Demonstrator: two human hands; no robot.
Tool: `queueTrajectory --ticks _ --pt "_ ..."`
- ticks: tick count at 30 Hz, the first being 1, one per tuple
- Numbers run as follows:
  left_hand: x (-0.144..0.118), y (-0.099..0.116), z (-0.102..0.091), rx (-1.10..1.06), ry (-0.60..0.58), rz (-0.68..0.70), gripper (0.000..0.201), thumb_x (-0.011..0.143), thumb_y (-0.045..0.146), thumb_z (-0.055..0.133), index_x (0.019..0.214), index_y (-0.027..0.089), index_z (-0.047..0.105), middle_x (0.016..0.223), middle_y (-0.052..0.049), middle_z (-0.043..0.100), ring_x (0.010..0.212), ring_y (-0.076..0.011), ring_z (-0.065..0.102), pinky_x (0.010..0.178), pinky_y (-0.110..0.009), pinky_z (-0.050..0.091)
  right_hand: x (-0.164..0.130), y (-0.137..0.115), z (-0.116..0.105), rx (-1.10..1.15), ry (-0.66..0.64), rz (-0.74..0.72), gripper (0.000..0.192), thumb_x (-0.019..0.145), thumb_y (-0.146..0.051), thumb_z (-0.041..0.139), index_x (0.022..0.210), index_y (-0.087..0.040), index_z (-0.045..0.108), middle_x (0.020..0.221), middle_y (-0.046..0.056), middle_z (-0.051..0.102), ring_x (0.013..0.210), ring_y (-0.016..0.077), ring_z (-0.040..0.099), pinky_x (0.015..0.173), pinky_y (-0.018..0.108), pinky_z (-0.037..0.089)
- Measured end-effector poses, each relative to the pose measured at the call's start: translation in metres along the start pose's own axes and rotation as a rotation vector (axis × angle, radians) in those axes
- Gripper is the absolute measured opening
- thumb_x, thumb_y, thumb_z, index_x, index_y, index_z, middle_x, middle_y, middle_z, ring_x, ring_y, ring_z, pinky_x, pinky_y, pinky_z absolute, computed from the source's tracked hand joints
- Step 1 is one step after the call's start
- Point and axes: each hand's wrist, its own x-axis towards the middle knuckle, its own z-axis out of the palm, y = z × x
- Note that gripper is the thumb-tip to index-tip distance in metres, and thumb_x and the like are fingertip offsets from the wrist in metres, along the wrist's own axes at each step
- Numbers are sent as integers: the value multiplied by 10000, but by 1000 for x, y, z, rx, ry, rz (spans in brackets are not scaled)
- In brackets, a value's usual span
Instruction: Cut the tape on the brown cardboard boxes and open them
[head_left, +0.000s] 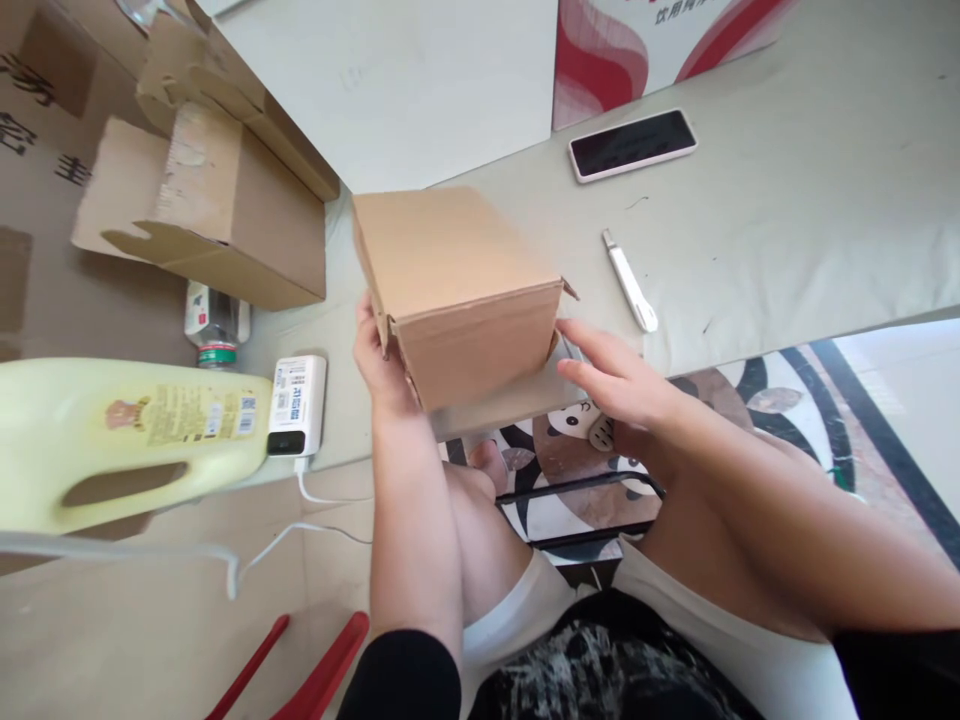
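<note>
A brown cardboard box is tilted above the near edge of the covered table, its flat top and front side facing me. My left hand grips its left side, with some fingers hidden behind the cardboard. At the front right corner is my right hand, fingers stretched out and a little apart. Its fingertips are at the corner; whether they touch it I cannot tell. Small flaps stick out at both front corners. To the right of the box lies a white utility knife.
A phone lies farther back, before a red-and-white carton. At left are opened cardboard boxes, a plastic bottle, a white power bank with a cable, and a large yellow jug. A white box stands behind.
</note>
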Motion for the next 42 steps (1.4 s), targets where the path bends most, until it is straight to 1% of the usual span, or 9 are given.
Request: queueTrajectory --ticks 4,7,10,13,22,28,32,37,42 --pt "-7 -1 17 -128 -65 -60 208 828 388 550 883 206 633 869 -25 681 922 -212 652 875 -353 487 -2 6 -2 24 122 4 578 940 -511 487 1445 -230 504 1402 133 631 1308 321 585 1109 560 470" --pt "-11 1 24 -106 -72 -70 315 851 464 527 899 194 681 883 -38 692 857 -195 652 847 -338 499 -2 7 -4 -54 213 -27 626 914 -571 508 1437 -227 493 1461 149 569 1384 334 513 1159 572 418" --pt "-12 2 24 -49 -9 14 365 816 516 556 901 196 710 961 -57 717 950 -208 668 910 -329 517 -1 4 -8 -128 299 -23 602 897 -524 533 1408 -209 475 1438 169 574 1364 349 524 1122 565 454" --pt "-15 5 20 -32 55 96 387 816 558 524 885 222 703 1026 -56 728 1085 -235 669 974 -338 522 0 2 -10 -123 323 36 523 877 -479 556 1324 -216 492 1223 154 672 1094 324 662 911 510 569" --pt "-24 6 16 73 -129 114 677 831 802 371 1064 246 678 1141 -88 721 1299 -290 591 991 -376 528 5 13 -6 -298 377 111 371 827 -551 641 1040 -258 564 799 30 593 728 228 581 684 411 541" --pt "-18 -6 7 -36 -311 -35 615 833 791 438 1010 248 666 980 -87 724 1185 -273 657 877 -359 564 6 15 -5 -306 489 146 594 809 -510 684 1313 -253 500 1108 105 633 926 282 648 759 464 577" --pt "-18 -5 13 4 -247 -50 658 765 838 493 1018 253 655 938 -80 711 1142 -277 680 897 -357 562 5 15 -5 -250 513 171 633 817 -492 692 1351 -239 465 1105 116 662 973 305 670 778 489 592" --pt "-18 -3 19 4 -124 60 602 819 778 430 909 229 663 990 -92 729 1184 -272 667 912 -360 570 6 15 -9 -73 596 54 365 954 -521 500 1192 -257 586 1070 86 710 1026 273 699 871 470 599" --pt "-19 1 7 7 -95 -81 422 730 644 620 696 224 632 679 -85 674 908 -308 740 591 -352 575 7 22 -8 121 673 140 421 992 -585 382 1026 -266 654 924 63 727 926 262 734 812 449 622"
